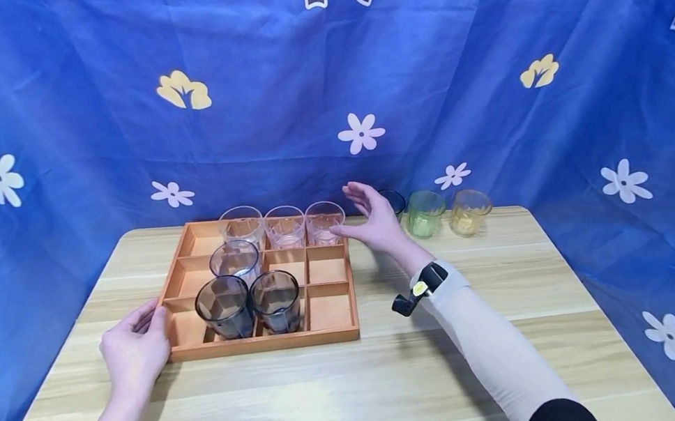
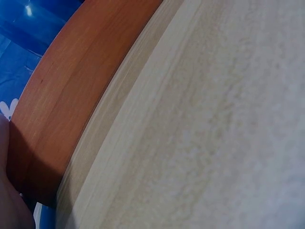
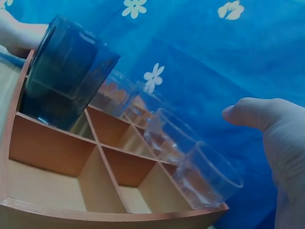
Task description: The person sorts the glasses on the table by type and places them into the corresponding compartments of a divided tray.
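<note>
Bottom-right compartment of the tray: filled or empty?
Empty. In the head view the wooden tray's bottom-right compartment shows bare wood; the nearest dark glass stands in the compartment to its left.

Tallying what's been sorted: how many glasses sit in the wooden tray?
6. Three clear glasses line the back row of the wooden tray, one clear sits in the middle row, and two dark grey ones in front.

You see one wooden tray (image 1: 334,335) holding four clear glasses (image 1: 285,227) and two dark glasses (image 1: 225,306). Beside it stand three more: one dark (image 1: 394,198), one green (image 1: 424,213), one yellow (image 1: 468,211).
</note>
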The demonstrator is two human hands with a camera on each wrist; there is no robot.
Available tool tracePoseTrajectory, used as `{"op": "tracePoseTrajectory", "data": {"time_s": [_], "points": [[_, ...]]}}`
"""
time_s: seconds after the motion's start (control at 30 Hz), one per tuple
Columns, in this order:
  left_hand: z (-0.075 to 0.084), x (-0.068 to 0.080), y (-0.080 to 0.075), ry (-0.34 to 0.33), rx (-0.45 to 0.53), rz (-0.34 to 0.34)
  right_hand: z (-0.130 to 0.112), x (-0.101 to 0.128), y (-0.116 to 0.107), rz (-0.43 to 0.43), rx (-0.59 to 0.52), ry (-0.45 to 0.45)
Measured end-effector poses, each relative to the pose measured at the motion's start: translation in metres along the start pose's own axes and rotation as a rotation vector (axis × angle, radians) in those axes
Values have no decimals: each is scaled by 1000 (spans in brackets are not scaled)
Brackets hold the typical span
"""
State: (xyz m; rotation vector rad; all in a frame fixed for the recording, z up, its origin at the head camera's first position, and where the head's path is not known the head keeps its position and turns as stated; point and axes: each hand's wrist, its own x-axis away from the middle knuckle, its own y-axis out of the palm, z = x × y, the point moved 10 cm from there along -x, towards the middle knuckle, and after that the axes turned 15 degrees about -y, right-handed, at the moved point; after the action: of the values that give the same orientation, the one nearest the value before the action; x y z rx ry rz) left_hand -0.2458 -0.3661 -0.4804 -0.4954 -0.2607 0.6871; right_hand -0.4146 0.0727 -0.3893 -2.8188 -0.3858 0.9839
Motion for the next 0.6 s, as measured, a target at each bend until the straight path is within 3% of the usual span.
{"op": "tracePoseTrajectory", "data": {"time_s": [0.2,0.43,0.6], "points": [[-1,1,-1,-1,0,4,-15,1,-25,67,-6,-41],[-2,0,0,-7,-2,1,-50,3,-52,132,12,-42],[-2,0,1,-5,-3,-1,-25,8,-76,173,25,-27]]}}
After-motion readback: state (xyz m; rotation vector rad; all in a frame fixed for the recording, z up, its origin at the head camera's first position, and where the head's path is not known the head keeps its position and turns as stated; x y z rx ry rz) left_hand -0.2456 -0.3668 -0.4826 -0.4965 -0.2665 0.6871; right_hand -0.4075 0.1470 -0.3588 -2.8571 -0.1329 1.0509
